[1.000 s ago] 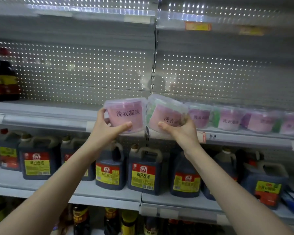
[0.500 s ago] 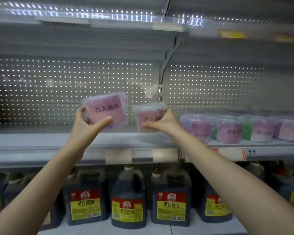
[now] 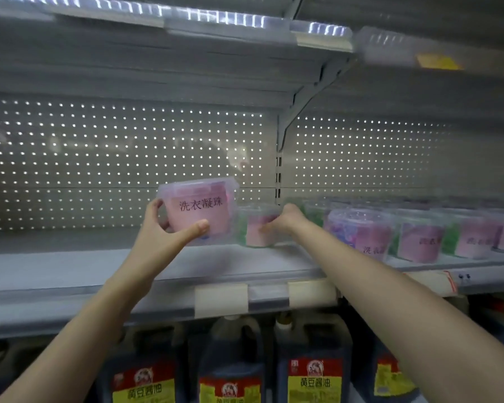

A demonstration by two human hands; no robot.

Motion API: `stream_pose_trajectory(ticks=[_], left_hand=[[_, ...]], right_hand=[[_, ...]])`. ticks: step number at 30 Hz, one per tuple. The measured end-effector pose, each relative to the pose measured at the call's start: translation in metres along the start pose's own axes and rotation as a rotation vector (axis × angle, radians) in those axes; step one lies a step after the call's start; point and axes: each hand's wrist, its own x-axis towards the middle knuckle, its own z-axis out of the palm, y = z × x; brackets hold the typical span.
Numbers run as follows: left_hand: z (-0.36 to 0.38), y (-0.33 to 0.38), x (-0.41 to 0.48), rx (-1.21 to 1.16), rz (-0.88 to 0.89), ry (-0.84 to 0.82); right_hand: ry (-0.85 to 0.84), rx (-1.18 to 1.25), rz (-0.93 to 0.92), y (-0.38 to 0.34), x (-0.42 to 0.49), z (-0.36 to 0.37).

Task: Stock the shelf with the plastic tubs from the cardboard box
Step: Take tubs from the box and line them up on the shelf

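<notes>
My left hand [image 3: 169, 237] grips a clear plastic tub [image 3: 200, 210] with a pink label and black characters, held just above the grey metal shelf [image 3: 70, 266]. My right hand [image 3: 285, 221] holds a second tub [image 3: 255, 228], pink and green inside, which sits far back on the shelf beside the first. To the right stands a row of several similar tubs [image 3: 419, 234] on the same shelf. The cardboard box is out of view.
A perforated back panel [image 3: 114, 158] closes the shelf behind, and an upper shelf [image 3: 245, 27] hangs overhead. Dark soy sauce jugs [image 3: 314, 365] with red and yellow labels fill the shelf below. The shelf surface left of my hands is bare.
Both hands have pushed deeper over the shelf. The right tub has gone down onto the shelf near the back, and the left tub has dropped closer to the surface.
</notes>
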Motion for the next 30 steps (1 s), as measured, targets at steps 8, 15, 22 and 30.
stream_pose_trajectory(ticks=[8, 15, 22, 30], left_hand=[[0.013, 0.005, 0.015, 0.023, 0.023, 0.007], [0.013, 0.004, 0.026, 0.029, 0.021, 0.028], [0.007, -0.003, 0.033, 0.021, 0.013, 0.056], [0.001, -0.006, 0.04, 0.04, 0.026, 0.036]], right_hand=[[0.049, -0.211, -0.065, -0.01, 0.016, 0.002], [0.117, -0.388, -0.075, -0.012, 0.038, 0.007], [0.2, -0.44, -0.122, -0.006, 0.064, 0.001], [0.249, -0.435, -0.208, -0.007, 0.09, 0.008]])
